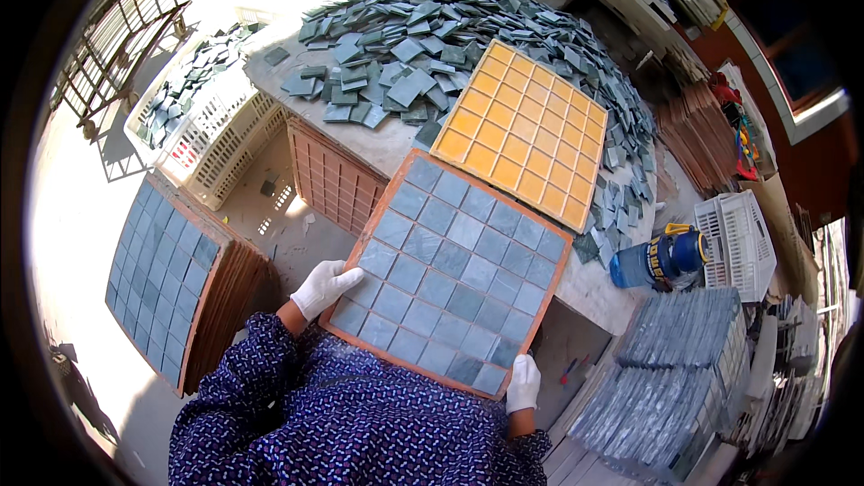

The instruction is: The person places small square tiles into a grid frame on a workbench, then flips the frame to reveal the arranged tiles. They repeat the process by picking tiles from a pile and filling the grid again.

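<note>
Handling step imo, left hand (326, 290) and right hand (523, 383) both pinching the tile tray (447, 272), next move probably needs it steady.

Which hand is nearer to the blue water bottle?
Right: the right hand grips the near right corner of the tile-filled tray, below and left of the blue water bottle in view; the left hand holds the tray's left edge, farther away.

Large lettering (661, 261) on the side of a blue bottle (637, 264).
</note>
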`<state>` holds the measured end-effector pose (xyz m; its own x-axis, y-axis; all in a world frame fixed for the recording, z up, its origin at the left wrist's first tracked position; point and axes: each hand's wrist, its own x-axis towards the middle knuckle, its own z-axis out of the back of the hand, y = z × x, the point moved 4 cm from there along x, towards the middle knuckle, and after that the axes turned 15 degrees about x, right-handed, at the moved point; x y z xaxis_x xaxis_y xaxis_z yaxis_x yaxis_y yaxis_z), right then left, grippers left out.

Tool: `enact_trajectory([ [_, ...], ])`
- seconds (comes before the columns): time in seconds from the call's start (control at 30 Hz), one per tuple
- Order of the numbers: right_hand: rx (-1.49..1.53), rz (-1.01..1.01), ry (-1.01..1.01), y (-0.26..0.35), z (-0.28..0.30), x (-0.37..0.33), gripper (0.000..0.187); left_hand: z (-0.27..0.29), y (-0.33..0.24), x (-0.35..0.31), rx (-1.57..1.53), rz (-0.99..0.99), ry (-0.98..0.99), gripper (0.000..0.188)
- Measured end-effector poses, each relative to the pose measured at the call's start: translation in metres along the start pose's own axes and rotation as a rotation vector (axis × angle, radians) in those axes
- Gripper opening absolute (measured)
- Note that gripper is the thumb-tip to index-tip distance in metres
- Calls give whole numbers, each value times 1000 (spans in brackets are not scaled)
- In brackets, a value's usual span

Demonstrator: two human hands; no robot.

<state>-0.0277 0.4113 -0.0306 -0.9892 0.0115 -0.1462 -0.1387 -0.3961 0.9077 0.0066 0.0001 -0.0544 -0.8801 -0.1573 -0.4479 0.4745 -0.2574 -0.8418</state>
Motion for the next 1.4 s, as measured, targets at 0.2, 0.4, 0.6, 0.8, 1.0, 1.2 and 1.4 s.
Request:
enact_trajectory([
  [0.2,-55,121,-141,40,5,-16,36,11,-28,-36,126,-89,-161,50],
  [0.4,-38,323,77,89,-20,-1,54,34,-1,-117,-78,7,-139,48],
  [0.6,219,479,626,168,-153,27,46,74,70,-227,-427,121,-705,37],
  [0.8,723,-203,1140,190,-318,-26,43,105,135,-325,-681,-130,-1043,45],
  [1.0,758,-111,1159,203,-454,-59,35,146,211,-359,-740,-135,-1241,46],
  [1.2,844,-370,1192,219,-494,-70,32,163,249,-360,-812,-59,-1261,48],
  [1.4,584,-40,1315,206,-483,-64,32,154,256,-368,-713,15,-1228,49],
])
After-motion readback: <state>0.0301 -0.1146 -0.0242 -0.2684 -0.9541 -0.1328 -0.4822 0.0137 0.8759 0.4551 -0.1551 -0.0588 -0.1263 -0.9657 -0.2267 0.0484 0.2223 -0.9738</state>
